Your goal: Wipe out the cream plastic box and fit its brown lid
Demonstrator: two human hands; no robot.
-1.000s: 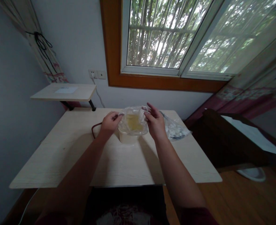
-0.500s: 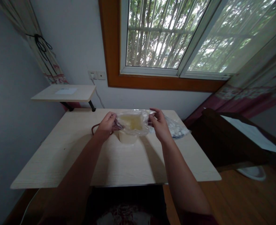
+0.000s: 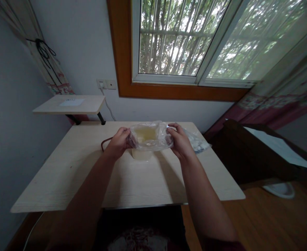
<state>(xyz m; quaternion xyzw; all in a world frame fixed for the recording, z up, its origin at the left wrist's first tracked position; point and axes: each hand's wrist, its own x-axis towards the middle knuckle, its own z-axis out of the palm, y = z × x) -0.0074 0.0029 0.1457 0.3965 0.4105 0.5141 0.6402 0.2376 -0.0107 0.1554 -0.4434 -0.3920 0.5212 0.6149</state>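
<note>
Crinkled clear plastic film (image 3: 162, 136) stretches between my two hands, above and partly over a pale translucent tub (image 3: 142, 155) on the table. Something yellow (image 3: 146, 134) shows through the film; whether it lies in the tub or in the plastic, I cannot tell. My left hand (image 3: 121, 140) grips the film's left end, thumb on top. At the right end, my right hand (image 3: 179, 138) holds the plastic with bent fingers. The film hides most of the tub's rim. Behind my left hand a reddish-brown curved strip or handle (image 3: 102, 143) peeks out.
A clear plastic bag (image 3: 198, 142) lies right of my right hand, its contents unclear. A raised shelf (image 3: 72, 104) with a paper stands at the table's (image 3: 143, 184) back left. Dark furniture (image 3: 244, 157) adjoins on the right. A cord hangs from the wall socket (image 3: 105, 84).
My right hand has closed onto the film's right end, its raised index finger now bent down. The film looks fuller and more spread. The view has shifted slightly.
</note>
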